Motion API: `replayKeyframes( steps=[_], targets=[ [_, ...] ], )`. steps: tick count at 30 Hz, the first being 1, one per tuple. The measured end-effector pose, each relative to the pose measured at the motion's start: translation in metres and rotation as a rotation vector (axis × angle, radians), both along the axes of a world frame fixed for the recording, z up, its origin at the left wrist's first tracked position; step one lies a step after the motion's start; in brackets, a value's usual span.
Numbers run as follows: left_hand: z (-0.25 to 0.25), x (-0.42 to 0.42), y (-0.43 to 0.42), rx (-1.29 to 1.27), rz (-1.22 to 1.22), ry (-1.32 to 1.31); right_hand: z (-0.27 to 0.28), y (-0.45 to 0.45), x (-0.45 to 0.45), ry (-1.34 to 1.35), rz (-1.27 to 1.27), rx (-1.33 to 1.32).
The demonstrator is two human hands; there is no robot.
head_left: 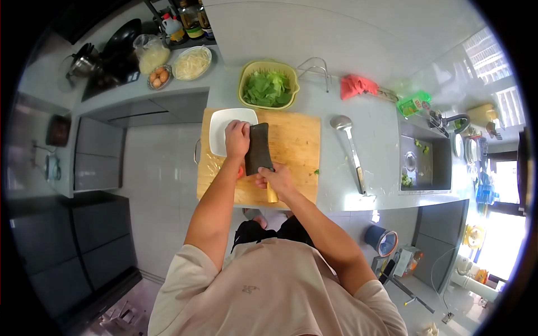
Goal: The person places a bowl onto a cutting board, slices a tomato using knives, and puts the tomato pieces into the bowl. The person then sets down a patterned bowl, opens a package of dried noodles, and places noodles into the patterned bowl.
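Observation:
My right hand (pixel 277 179) is wrapped round the yellowish handle (pixel 272 194) of a cleaver. Its broad dark blade (pixel 259 148) is held over a wooden cutting board (pixel 300 145). My left hand (pixel 237 137) has its fingers bent and close together at the far left edge of the blade, above the right side of a white square bowl (pixel 218 120). Whatever those fingers hold, if anything, is hidden. A small piece of something red (pixel 241 172) shows on the board between my left forearm and the blade. The bowl stands on the board's far left corner.
Behind the board is a yellow-green basket (pixel 242 92) of leafy greens (pixel 269 88). A ladle (pixel 352 147) lies to the right, before the sink (pixel 434 182). Farther right stands a green bottle (pixel 413 105). Eggs (pixel 159 77) and a plate of pale shreds (pixel 192 63) are back left.

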State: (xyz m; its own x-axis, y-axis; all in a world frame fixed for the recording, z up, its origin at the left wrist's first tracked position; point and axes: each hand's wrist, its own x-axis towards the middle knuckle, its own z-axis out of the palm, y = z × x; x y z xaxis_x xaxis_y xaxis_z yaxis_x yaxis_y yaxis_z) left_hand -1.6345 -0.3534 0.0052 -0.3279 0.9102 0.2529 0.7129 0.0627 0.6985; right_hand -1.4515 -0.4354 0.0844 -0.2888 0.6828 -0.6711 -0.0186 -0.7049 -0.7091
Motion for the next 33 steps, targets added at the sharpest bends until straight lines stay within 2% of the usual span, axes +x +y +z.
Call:
replayKeyframes(
  steps=[6,8,10,13,16,18,20,23,26,27,33],
  targets=[
    [-0.003,-0.008,0.0,-0.104,0.002,0.011,0.008,-0.009,0.03,0.011,-0.049,0.026],
    [0.006,-0.019,-0.013,0.004,0.02,-0.078,0.011,-0.014,0.038,-0.025,-0.032,0.083],
    [0.04,-0.021,-0.047,0.147,0.022,-0.133,0.015,-0.023,0.047,-0.062,-0.005,0.129],
    [0.059,-0.024,-0.119,0.16,0.042,-0.087,0.026,-0.033,0.057,-0.109,0.048,0.195],
    [0.023,-0.027,-0.174,0.082,0.127,-0.103,0.027,-0.046,0.064,-0.15,0.124,0.247],
    [0.008,-0.021,-0.183,-0.005,0.127,-0.25,0.025,-0.052,0.067,-0.189,0.169,0.283],
    [0.005,-0.012,-0.183,-0.103,0.123,-0.318,0.023,-0.055,0.072,-0.274,0.243,0.33],
    [-0.002,-0.01,-0.171,-0.083,0.035,-0.201,0.025,-0.063,0.077,-0.397,0.335,0.404],
    [-0.008,-0.003,-0.166,-0.106,-0.025,-0.371,0.024,-0.073,0.086,-0.482,0.346,0.433],
    [-0.008,0.004,-0.165,-0.106,-0.057,-0.342,0.023,-0.075,0.089,-0.504,0.337,0.435],
    [-0.008,0.06,-0.16,-0.055,-0.136,-0.26,0.019,-0.089,0.114,-0.971,0.455,0.902]
  ],
)
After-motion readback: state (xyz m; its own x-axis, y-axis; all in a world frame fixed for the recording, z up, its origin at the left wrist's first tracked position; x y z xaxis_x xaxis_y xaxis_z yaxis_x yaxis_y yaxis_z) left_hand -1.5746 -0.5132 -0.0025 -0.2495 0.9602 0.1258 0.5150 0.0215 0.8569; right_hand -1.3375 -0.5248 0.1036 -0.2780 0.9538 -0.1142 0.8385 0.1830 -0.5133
